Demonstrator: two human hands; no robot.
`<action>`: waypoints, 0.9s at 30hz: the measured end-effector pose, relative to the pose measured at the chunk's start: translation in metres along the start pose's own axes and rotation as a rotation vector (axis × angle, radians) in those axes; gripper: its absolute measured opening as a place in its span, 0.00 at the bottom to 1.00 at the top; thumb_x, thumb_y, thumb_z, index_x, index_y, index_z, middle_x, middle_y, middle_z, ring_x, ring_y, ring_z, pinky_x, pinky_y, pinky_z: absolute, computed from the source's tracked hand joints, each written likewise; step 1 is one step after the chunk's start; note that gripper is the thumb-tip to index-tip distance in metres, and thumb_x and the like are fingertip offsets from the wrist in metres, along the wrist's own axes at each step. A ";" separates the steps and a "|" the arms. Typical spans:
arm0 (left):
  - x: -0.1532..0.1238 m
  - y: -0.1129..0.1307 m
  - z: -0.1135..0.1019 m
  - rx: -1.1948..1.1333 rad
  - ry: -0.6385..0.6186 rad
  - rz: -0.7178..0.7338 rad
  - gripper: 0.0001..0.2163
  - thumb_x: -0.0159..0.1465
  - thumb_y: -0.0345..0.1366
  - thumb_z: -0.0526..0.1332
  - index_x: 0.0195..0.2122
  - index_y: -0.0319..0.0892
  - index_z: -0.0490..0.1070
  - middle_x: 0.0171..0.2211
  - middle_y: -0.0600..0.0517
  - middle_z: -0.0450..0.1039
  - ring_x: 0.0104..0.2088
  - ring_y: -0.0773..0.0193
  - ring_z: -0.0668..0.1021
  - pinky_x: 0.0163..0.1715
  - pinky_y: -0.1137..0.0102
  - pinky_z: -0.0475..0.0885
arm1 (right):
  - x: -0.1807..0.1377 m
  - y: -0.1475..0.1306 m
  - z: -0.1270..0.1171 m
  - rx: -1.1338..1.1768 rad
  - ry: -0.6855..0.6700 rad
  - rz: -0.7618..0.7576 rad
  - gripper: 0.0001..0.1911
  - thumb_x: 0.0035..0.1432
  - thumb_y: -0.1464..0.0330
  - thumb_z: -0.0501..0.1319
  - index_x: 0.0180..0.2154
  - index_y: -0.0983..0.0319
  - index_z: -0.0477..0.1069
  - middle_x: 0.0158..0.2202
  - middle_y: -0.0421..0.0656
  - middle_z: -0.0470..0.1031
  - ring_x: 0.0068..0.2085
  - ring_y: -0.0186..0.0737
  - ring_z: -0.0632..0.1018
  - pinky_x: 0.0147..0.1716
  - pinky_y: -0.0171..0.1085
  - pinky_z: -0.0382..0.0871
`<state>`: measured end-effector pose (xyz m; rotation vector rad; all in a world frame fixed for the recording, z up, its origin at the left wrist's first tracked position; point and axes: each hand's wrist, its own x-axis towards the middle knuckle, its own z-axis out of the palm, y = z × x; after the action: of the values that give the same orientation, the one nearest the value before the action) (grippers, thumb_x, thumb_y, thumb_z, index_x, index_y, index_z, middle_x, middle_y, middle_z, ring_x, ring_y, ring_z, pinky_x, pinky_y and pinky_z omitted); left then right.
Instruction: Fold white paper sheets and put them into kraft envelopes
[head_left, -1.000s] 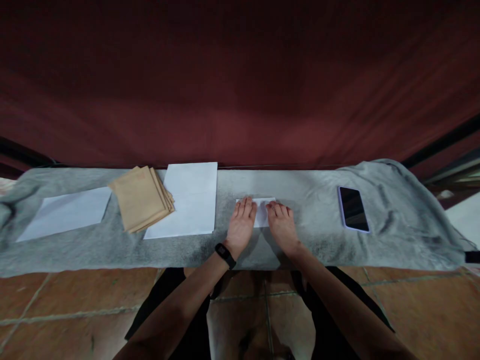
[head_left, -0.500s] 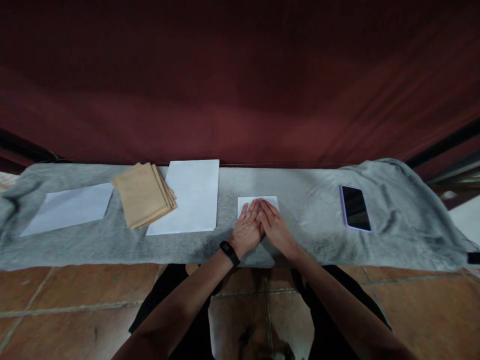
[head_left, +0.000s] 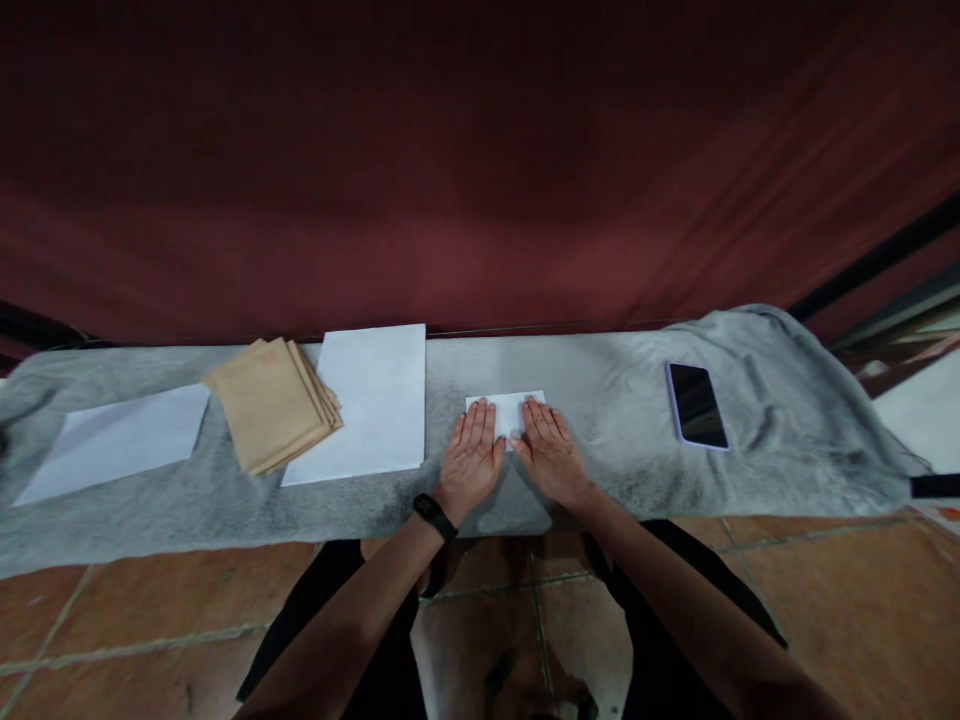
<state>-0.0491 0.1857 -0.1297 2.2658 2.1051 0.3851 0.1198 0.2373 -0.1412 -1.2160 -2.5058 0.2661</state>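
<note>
A small white piece of paper, which looks folded, lies on the grey cloth in front of me. My left hand rests flat over its left side, fingers stretched forward, a black band on the wrist. Over the right side lies my right hand, also flat with fingers extended. Between the two hands the middle of the paper shows; its side parts are hidden under my fingers. Neither hand grips anything.
Left of my hands is a stack of white sheets, partly covered by brown paper envelopes. Another white sheet lies farther left. A phone in a purple case sits on the right. The grey cloth covers the narrow surface before a dark red curtain.
My hands were together, overlapping at the middle of the paper; now they have slid apart to its left and right sides. The camera view has shifted slightly.
</note>
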 end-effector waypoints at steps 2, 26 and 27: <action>-0.002 -0.002 -0.002 -0.008 0.011 -0.032 0.28 0.75 0.38 0.47 0.72 0.28 0.51 0.73 0.36 0.49 0.74 0.51 0.52 0.72 0.53 0.52 | -0.001 0.003 -0.001 -0.016 0.003 0.013 0.33 0.75 0.58 0.47 0.72 0.70 0.51 0.74 0.56 0.53 0.74 0.50 0.54 0.72 0.54 0.49; 0.005 0.035 0.008 0.004 0.013 0.168 0.27 0.72 0.32 0.47 0.72 0.31 0.52 0.72 0.40 0.55 0.74 0.55 0.53 0.73 0.53 0.54 | 0.003 0.012 -0.012 0.016 -0.029 -0.032 0.30 0.76 0.62 0.40 0.72 0.68 0.53 0.73 0.52 0.57 0.73 0.46 0.57 0.72 0.52 0.51; 0.004 0.036 0.011 0.004 0.015 0.165 0.27 0.72 0.31 0.46 0.72 0.30 0.52 0.72 0.39 0.54 0.74 0.55 0.53 0.72 0.53 0.54 | 0.004 0.010 -0.011 0.026 -0.043 -0.053 0.30 0.76 0.62 0.40 0.72 0.68 0.53 0.73 0.51 0.57 0.73 0.45 0.58 0.72 0.51 0.52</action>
<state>-0.0117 0.1885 -0.1326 2.4550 1.9321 0.4043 0.1291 0.2470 -0.1334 -1.1442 -2.5587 0.3134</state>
